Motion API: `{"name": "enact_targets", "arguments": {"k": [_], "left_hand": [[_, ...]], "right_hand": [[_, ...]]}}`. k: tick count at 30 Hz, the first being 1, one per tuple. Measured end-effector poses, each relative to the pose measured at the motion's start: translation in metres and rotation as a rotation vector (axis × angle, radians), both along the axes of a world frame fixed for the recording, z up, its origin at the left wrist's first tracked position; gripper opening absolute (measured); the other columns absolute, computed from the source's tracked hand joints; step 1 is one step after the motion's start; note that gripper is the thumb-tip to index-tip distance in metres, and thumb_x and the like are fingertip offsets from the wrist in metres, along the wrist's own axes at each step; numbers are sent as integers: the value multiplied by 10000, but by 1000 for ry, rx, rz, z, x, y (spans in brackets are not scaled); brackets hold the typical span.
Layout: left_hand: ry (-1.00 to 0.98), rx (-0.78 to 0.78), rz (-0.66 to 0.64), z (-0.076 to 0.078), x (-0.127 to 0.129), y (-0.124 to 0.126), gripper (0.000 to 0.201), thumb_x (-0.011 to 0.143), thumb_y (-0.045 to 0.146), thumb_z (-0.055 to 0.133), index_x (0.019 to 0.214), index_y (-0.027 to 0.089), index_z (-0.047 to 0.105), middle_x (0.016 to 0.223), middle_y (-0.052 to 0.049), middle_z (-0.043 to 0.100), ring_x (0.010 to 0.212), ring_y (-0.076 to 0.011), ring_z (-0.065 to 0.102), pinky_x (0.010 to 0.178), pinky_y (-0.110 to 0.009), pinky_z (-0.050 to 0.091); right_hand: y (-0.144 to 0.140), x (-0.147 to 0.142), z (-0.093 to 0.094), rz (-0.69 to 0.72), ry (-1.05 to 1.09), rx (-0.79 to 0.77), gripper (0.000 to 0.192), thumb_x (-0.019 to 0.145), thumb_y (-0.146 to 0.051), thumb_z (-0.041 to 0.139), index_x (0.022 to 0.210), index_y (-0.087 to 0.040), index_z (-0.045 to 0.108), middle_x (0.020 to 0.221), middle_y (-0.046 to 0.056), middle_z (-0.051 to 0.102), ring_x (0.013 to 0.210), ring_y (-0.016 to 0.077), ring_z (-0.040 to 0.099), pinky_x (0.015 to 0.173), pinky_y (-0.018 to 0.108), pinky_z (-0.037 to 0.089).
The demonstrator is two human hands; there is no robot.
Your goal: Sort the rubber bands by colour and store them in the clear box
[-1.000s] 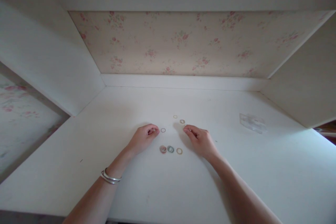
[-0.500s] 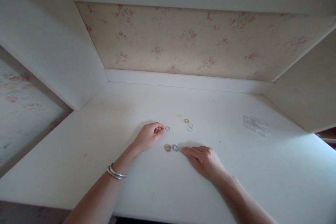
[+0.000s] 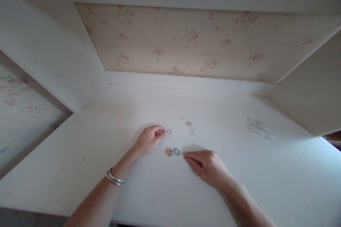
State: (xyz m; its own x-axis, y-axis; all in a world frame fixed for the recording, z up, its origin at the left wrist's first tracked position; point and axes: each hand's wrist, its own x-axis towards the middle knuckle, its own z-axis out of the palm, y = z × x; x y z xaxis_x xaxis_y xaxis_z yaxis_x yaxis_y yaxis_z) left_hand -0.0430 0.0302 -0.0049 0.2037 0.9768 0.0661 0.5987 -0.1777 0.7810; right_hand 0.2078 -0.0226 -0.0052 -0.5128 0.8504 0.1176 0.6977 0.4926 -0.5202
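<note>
head view: tiny thin rubber loops scattered mid-desk on a smooth white desk, closer to the front edge than the back. left hand lies palm down, curled loosely, fingertips pinched on something small i can't make out, with a grey loop just beside them. right hand lies flat, fingers together, tips touching a yellowish loop next to the teal loop and pink loop.

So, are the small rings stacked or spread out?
Spread out: the rings lie flat and mostly apart on the white table, between both hands.
</note>
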Motion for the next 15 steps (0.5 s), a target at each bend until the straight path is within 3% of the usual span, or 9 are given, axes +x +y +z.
{"name": "enact_targets", "arguments": {"k": [15], "left_hand": [[6, 8, -10, 2, 0, 0, 275, 840, 397, 492, 871, 186, 667, 673, 5, 595, 600, -129, 499, 561, -222, 357]], "right_hand": [[2, -9, 2, -34, -87, 42, 291, 905, -221, 384, 818, -267, 658, 637, -33, 628, 562, 108, 565, 528, 221, 334]]}}
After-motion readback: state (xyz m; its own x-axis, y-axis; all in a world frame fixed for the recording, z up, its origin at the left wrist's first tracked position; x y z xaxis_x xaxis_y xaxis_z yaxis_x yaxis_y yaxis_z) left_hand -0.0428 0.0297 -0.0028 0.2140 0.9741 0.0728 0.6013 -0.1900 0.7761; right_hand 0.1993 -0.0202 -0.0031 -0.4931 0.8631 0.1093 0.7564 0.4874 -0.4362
